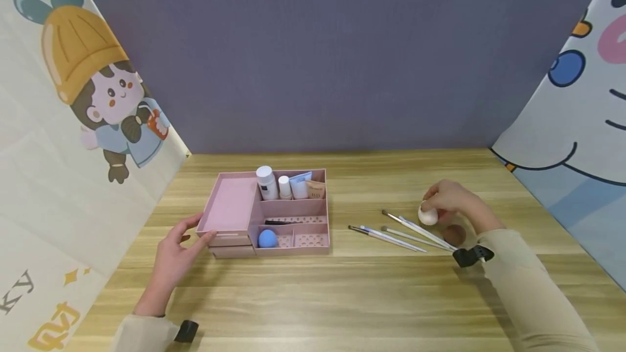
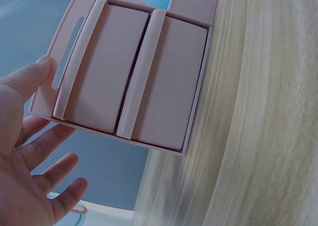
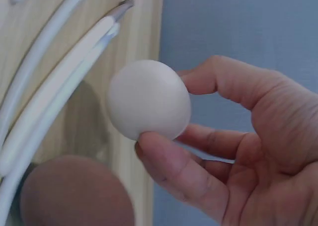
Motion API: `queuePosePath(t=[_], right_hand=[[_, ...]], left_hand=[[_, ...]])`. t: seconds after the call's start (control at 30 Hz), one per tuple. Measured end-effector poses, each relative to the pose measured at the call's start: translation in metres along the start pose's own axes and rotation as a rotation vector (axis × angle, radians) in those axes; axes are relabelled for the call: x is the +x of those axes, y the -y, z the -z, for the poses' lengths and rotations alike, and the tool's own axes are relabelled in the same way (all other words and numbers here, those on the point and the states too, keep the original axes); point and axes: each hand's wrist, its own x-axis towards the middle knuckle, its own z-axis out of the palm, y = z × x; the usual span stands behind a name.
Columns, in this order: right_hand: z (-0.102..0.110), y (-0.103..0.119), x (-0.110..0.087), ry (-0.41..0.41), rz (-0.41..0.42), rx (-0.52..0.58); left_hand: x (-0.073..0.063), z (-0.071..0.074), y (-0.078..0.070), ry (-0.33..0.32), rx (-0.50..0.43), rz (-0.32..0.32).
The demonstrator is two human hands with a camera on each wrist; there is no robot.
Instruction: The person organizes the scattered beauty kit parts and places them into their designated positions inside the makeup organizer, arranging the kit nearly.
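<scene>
My right hand [image 1: 452, 200] pinches a white round makeup sponge [image 3: 149, 99] between thumb and fingers, above the table at the right. Just below it is a brown round sponge [image 1: 454, 235]. Several makeup brushes [image 1: 391, 239] with pale handles lie to the left of that hand. My left hand [image 1: 173, 254] touches the front left corner of a pink makeup organizer [image 1: 230, 200], thumb at the front edge and fingers along the side. In the left wrist view its ring and little fingers [image 2: 69, 196] are spread clear of the organizer's two drawers [image 2: 109, 67].
In the organizer's back compartment stand a white bottle [image 1: 266, 182], a smaller white-capped bottle [image 1: 285, 187] and two tubes [image 1: 300, 184]. A black thin stick [image 1: 279, 222] lies in the middle compartment. A blue ball-shaped sponge [image 1: 267, 238] sits in front. A grey-blue wall [image 1: 342, 58] closes the back.
</scene>
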Motion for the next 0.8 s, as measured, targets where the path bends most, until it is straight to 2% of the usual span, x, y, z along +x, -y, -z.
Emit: queuePosePath(t=[0.3, 0.53, 0.8], right_hand=[[-0.005, 0.015, -0.004, -0.146, 0.138, -0.047], [-0.019, 0.033, -0.009, -0.218, 0.207, -0.02], [-0.039, 0.052, -0.012, -0.329, 0.389, -0.097]], left_hand=[[-0.001, -0.001, 0.0, -0.008, -0.007, 0.004], [-0.001, 0.0, 0.002, -0.006, -0.003, 0.005], [-0.001, 0.0, 0.002, 0.012, -0.012, 0.013]])
